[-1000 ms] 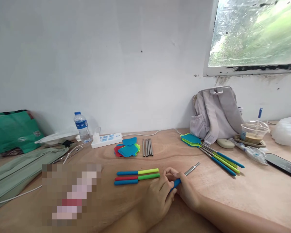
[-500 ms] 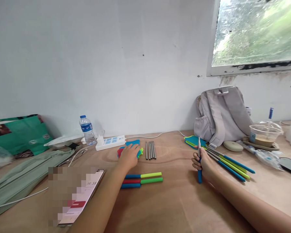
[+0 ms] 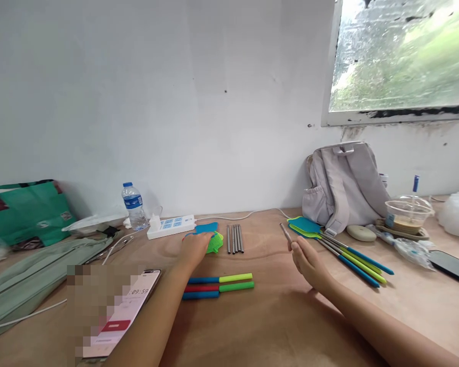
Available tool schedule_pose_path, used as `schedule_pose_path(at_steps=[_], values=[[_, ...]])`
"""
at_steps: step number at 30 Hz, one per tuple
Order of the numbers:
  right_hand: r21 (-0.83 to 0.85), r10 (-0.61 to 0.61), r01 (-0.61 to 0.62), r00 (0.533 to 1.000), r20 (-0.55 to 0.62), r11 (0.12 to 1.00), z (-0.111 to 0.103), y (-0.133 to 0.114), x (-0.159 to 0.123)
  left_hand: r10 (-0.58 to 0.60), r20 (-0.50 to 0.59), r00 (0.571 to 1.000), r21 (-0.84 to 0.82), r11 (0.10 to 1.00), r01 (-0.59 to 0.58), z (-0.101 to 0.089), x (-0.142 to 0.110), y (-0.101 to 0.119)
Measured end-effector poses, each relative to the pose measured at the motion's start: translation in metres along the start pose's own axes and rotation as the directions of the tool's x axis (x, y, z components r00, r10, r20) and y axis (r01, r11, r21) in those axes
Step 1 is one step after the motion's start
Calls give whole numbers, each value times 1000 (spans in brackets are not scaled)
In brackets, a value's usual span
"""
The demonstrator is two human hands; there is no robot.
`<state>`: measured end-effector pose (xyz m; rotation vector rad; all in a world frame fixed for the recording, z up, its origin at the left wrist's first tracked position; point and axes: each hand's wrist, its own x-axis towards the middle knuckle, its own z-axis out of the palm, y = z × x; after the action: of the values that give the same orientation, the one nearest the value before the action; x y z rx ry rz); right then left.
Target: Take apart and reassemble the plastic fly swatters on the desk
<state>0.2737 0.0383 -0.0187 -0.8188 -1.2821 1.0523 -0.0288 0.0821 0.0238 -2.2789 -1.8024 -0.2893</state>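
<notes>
Head view: a metal rod [image 3: 285, 233] is gripped by the right hand [image 3: 306, 261]; coloured sheets [image 3: 214, 244] are partly covered by the left hand [image 3: 194, 251] — grip cannot be told — and extras could be dragged by clinging edges.

A clear lane runs up the middle of the worktop [image 3: 268, 316], between the metal rods [image 3: 236, 239] and the right hand [image 3: 305, 261] with its tube [image 3: 285, 233], to the white cable [image 3: 248, 215] at the rear edge. The left forearm [image 3: 153, 321] and coloured tubes [image 3: 231, 287] obstruct the left; flat-headed sticks [image 3: 363, 265] and a backpack [image 3: 354, 186] at the rear edge obstruct the right.
</notes>
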Motion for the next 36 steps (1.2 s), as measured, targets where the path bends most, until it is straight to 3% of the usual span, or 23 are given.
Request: schedule_pose_path(at_steps=[3, 5, 8, 10, 14, 18, 26, 36], values=[[-344, -196, 267, 954, 227, 900, 5, 0, -10, -43, -138, 990, -62, 997, 34, -24, 1, 6], [-448, -217, 347, 924, 316, 824, 8, -1, -15, -56, -195, 979, -187, 982, 19, -39, -1, 16], [-515, -290, 367, 930, 225, 775, 7, -1, -17, -12, -159, 987, -383, 922, -51, -52, -7, 35], [-538, -317, 360, 932, 174, 763, 5, -2, -16, 65, -121, 990, -418, 902, -111, -53, -13, 50], [-633, -290, 380, 925, 246, 674, 2, -6, -15, 272, -112, 956, -242, 925, -291, -46, -25, 76], [-705, -318, 463, 885, 339, 537, 6, -8, -16, 401, -138, 905, -140, 897, -419, -40, -33, 89], [-812, -310, 510, 850, 426, 283, 7, -4, -16, 441, -46, 896, -94, 891, -444, -41, -38, 91], [-811, -360, 573, 786, 503, 119, 8, -9, -19, 478, 10, 878, 59, 876, -478, -40, -42, 94]])
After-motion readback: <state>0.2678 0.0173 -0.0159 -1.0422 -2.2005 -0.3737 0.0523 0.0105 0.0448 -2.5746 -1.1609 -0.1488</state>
